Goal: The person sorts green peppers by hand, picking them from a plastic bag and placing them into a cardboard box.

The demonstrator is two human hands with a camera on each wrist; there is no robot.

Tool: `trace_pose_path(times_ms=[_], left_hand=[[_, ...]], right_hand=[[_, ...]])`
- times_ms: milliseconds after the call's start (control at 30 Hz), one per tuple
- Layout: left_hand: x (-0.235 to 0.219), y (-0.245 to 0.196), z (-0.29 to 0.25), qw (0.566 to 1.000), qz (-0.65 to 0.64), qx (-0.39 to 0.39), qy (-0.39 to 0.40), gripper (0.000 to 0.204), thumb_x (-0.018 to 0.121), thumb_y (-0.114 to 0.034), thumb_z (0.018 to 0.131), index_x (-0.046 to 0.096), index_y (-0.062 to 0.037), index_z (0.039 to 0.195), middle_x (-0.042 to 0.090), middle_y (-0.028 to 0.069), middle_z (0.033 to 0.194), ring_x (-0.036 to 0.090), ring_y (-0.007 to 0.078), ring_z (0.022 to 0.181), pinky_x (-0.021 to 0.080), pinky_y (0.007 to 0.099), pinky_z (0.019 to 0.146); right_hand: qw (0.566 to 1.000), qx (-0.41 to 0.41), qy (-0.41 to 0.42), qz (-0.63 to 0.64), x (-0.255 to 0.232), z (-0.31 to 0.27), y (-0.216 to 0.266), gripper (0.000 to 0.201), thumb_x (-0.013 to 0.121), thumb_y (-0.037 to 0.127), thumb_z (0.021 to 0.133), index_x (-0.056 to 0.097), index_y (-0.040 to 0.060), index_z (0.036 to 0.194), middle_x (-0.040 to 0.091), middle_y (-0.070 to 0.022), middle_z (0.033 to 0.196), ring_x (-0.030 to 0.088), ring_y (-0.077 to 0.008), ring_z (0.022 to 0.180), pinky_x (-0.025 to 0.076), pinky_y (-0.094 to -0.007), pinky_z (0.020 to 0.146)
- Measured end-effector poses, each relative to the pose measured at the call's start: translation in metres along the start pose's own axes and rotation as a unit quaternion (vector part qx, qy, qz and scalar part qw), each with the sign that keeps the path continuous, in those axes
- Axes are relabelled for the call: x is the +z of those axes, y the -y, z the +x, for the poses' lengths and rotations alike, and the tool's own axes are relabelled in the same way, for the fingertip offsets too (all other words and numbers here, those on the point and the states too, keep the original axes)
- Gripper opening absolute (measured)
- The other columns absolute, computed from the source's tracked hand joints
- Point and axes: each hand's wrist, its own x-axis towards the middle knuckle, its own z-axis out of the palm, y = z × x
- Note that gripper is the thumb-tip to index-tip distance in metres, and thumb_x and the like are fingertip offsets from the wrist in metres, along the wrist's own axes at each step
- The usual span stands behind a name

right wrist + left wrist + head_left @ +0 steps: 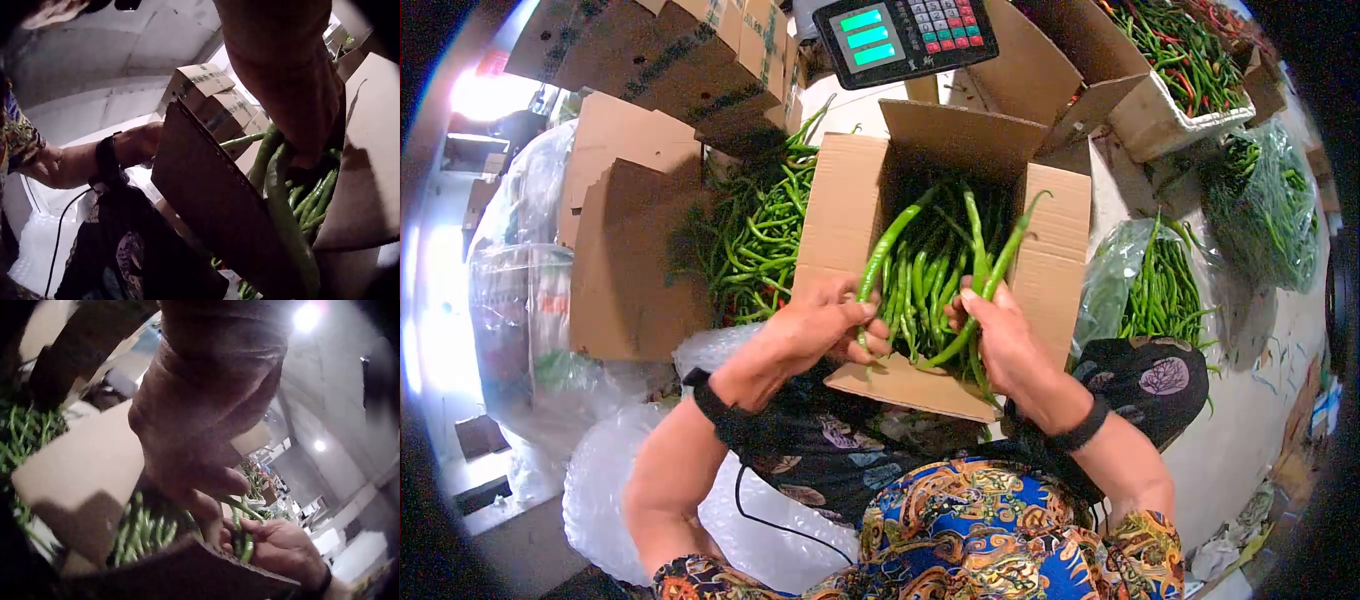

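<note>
Pale floor [1255, 385] spreads round the seated person, carrying produce on both sides, probably so that everything stays within reach. Far left, cardboard cartons [700, 65] are stacked up, perhaps to save floor space. Directly before the lap stands an open-topped carton [1055, 265]; its flaps are folded outward, the near one [920, 385] leaning toward the person, which would leave the mouth free for both arms. Far right, a white foam crate [1190, 135] holds red and green chillies, its rigid walls seemingly keeping them together. Nearer on the right, a clear plastic bag [1107, 275] lies partly round more green peppers. Just left of the carton is a loose heap of green peppers [770, 245]. Beyond the far flap, a digital scale display [905, 38] faces the person, presumably for easy reading. Inside the carton, long green peppers [920, 290] lie roughly side by side, likely to pack closely. Above them, the left hand [810, 325] pinches one curved pepper [888, 245] near its lower end, fingers curled, leaving most of its length exposed, as if for inspection. The right hand [1008, 340] grips two crossing peppers [1007, 252] between thumb and fingers, over the carton's near right part
</note>
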Motion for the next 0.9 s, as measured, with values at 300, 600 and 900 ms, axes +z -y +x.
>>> trace_pose_path(times_ms=[300, 600, 900], left_hand=[[0.018, 0.027, 0.048, 0.843, 0.474, 0.21, -0.141, 0.025, 0.059, -0.018, 0.087, 0.049, 0.0021, 0.097, 0.062, 0.0249, 0.081, 0.062, 0.0395, 0.075, 0.05, 0.0483, 0.062], [0.02, 0.026, 0.093, 0.745, 0.569, 0.324, -0.127, 0.031, 0.067, -0.011, 0.075, 0.05, -0.002, 0.099, 0.062, 0.0234, 0.076, 0.06, 0.0437, 0.076, 0.048, 0.0514, 0.066], [0.003, -0.012, 0.039, 0.716, 0.668, 0.202, -0.007, 0.021, 0.064, -0.003, 0.073, 0.056, 0.0002, 0.092, 0.062, 0.0222, 0.078, 0.062, 0.0392, 0.076, 0.051, 0.0459, 0.066]], right_hand=[[0.877, -0.064, 0.024, -0.475, -0.004, 0.056, 0.011, 0.048, 0.054, 0.025, 0.088, 0.043, -0.0059, 0.123, 0.053, -0.0238, 0.116, 0.052, -0.0345, 0.11, 0.04, -0.0408, 0.094], [0.8, -0.251, 0.111, -0.534, -0.022, 0.06, -0.012, 0.037, 0.055, 0.018, 0.084, 0.051, -0.0044, 0.113, 0.055, -0.0291, 0.109, 0.05, -0.0427, 0.107, 0.041, -0.046, 0.093], [0.932, -0.105, 0.141, -0.316, -0.032, -0.073, 0.118, 0.032, 0.056, 0.017, 0.09, 0.057, -0.0011, 0.116, 0.065, -0.0081, 0.101, 0.061, -0.0152, 0.091, 0.05, -0.0286, 0.078]])
